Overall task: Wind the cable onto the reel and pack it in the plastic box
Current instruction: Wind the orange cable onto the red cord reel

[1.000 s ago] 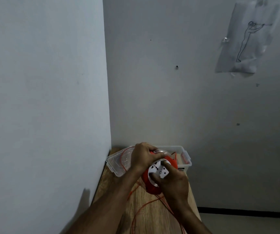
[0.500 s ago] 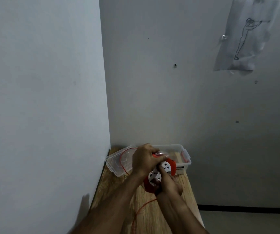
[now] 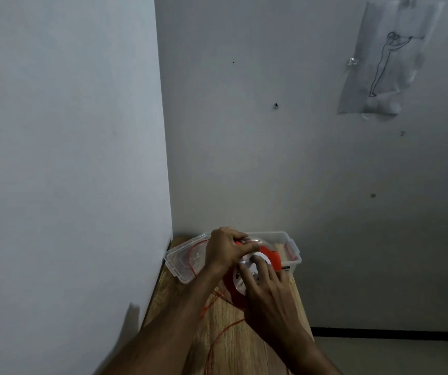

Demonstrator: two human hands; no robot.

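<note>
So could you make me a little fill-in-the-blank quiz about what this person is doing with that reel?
1. The reel is coloured ____.
2. The left hand grips the reel's ____ edge.
3. Loose cable trails across the ____ table.
4. The clear plastic box sits in the ____ of the room.

Missing words: red; top; wooden; corner

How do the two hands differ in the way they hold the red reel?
The left hand grips the top of the reel, fingers curled over its rim; the right hand lies on the white front face with fingers spread. The left hand is farther from the camera, in front of the plastic box; the right hand is nearer, above the wooden table. Both touch the reel.
</note>
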